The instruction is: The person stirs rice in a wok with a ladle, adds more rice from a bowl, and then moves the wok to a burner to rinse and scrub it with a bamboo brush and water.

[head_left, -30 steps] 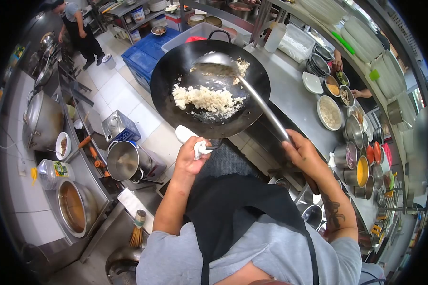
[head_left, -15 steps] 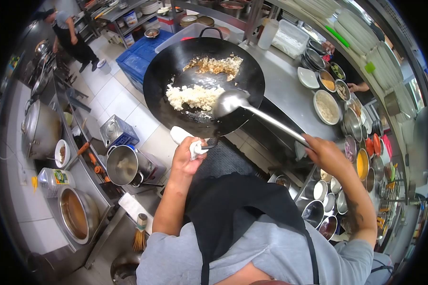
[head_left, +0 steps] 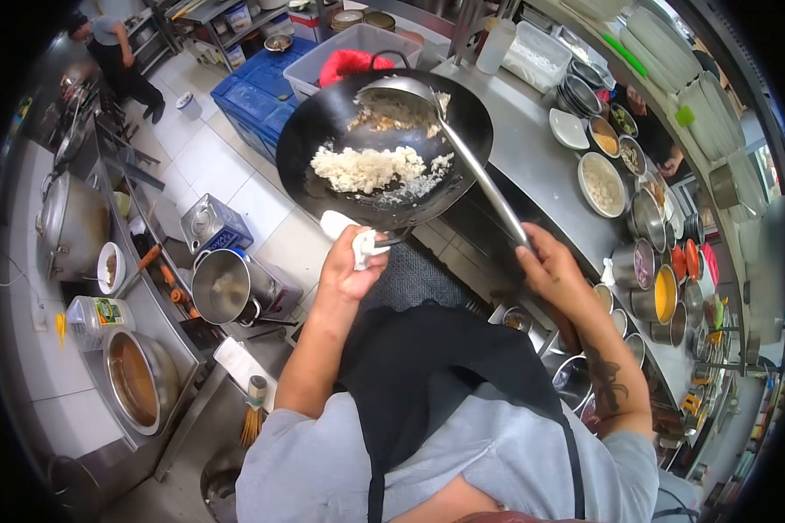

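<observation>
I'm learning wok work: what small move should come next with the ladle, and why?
Probably pull the ladle toward the near rim, pushing browned rice into the white clump: its bowl rests at the far side of the wok, the two piles apart.

Ladle point(head_left: 462, 157) bowl now at the far side of the wok point(head_left: 323, 122), over the browned rice point(head_left: 379, 120), no longer at the near rim. My right hand point(head_left: 554, 275) sits closer in.

Steel surface point(head_left: 532, 166) runs along the right side. On it: white bottle point(head_left: 494, 45) and clear tub point(head_left: 541, 54) at far end, stacked dark plates point(head_left: 578, 96), white bowl point(head_left: 569, 128), bowl of white grains point(head_left: 604, 184) mid-surface, steel sauce pots point(head_left: 663, 295) toward near end.
</observation>
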A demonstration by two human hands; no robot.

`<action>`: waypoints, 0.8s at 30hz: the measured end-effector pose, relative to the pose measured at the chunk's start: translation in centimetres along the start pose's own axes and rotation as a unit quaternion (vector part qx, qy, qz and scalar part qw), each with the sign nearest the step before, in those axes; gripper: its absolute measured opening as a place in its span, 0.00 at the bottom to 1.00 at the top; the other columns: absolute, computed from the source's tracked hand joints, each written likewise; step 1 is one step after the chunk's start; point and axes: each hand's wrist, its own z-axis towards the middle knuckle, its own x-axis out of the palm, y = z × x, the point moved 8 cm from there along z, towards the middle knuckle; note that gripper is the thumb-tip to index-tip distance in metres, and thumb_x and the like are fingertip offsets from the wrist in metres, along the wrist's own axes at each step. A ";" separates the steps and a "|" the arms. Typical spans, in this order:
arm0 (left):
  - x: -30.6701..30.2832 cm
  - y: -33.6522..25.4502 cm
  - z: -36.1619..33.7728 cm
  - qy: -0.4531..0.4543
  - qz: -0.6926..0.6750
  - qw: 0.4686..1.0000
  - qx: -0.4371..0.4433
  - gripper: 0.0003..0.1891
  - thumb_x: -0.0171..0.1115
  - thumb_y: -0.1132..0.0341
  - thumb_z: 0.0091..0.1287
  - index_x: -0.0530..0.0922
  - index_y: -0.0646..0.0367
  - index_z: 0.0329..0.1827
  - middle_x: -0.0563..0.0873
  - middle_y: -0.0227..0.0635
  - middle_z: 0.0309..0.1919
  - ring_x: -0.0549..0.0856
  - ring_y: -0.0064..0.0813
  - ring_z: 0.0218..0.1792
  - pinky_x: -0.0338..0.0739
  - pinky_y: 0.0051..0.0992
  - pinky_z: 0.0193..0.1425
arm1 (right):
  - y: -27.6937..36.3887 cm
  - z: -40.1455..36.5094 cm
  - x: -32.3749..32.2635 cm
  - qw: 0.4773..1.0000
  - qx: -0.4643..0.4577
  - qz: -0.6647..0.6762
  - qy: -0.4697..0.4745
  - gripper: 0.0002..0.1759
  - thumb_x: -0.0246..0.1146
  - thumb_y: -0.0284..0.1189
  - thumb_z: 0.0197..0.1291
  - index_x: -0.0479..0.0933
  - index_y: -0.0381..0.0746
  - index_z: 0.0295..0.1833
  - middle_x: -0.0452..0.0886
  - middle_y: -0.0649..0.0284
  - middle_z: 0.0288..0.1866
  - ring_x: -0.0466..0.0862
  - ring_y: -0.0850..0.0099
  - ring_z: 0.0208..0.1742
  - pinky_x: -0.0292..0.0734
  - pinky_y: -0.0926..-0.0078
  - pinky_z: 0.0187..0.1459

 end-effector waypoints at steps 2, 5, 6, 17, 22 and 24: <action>-0.9 -0.4 0.8 -0.028 0.025 0.999 -0.002 0.02 0.57 0.70 0.65 0.75 0.58 0.37 0.82 0.38 0.27 0.78 0.27 0.24 0.68 0.24 0.21 | 0.3 -0.3 1.5 0.992 0.075 0.099 0.007 0.23 0.56 0.28 0.73 0.66 0.33 0.69 0.72 0.70 0.30 0.70 0.86 0.22 0.64 0.86 0.23; -1.4 -0.8 0.5 -0.041 0.037 0.998 -0.004 0.04 0.57 0.69 0.66 0.75 0.59 0.38 0.82 0.39 0.27 0.80 0.28 0.25 0.68 0.24 0.21 | -1.0 -0.1 2.3 0.978 0.119 0.172 -0.009 0.21 0.55 0.27 0.72 0.68 0.33 0.68 0.73 0.70 0.29 0.71 0.84 0.17 0.64 0.85 0.19; -1.2 -1.0 0.2 -0.059 0.071 0.996 0.017 0.04 0.57 0.69 0.66 0.75 0.59 0.39 0.82 0.39 0.27 0.80 0.29 0.25 0.68 0.24 0.21 | -1.0 0.0 2.4 0.974 0.131 0.186 -0.013 0.21 0.55 0.27 0.72 0.68 0.33 0.67 0.74 0.70 0.28 0.71 0.84 0.17 0.64 0.85 0.18; -0.3 -0.8 -0.7 -0.115 0.349 0.900 0.236 0.05 0.60 0.75 0.61 0.74 0.58 0.38 0.80 0.32 0.26 0.82 0.25 0.22 0.75 0.27 0.19 | -0.8 -1.1 8.8 0.814 0.309 0.477 0.119 0.14 0.54 0.30 0.73 0.69 0.41 0.61 0.71 0.69 0.26 0.68 0.82 0.13 0.66 0.79 0.14; -0.4 -0.8 -0.5 -0.110 0.245 0.961 0.065 0.05 0.58 0.70 0.65 0.72 0.59 0.41 0.82 0.37 0.25 0.82 0.28 0.23 0.67 0.24 0.18 | -0.5 -2.6 10.6 0.724 0.329 0.560 0.234 0.16 0.53 0.32 0.74 0.68 0.42 0.63 0.70 0.69 0.27 0.66 0.83 0.14 0.65 0.78 0.15; -1.4 0.1 -0.8 -0.119 0.203 0.971 0.035 0.04 0.57 0.70 0.66 0.72 0.59 0.40 0.82 0.38 0.25 0.81 0.28 0.23 0.67 0.24 0.19 | -1.2 -2.8 10.7 0.701 0.340 0.579 0.241 0.15 0.54 0.32 0.74 0.68 0.41 0.62 0.70 0.68 0.27 0.66 0.84 0.14 0.66 0.78 0.15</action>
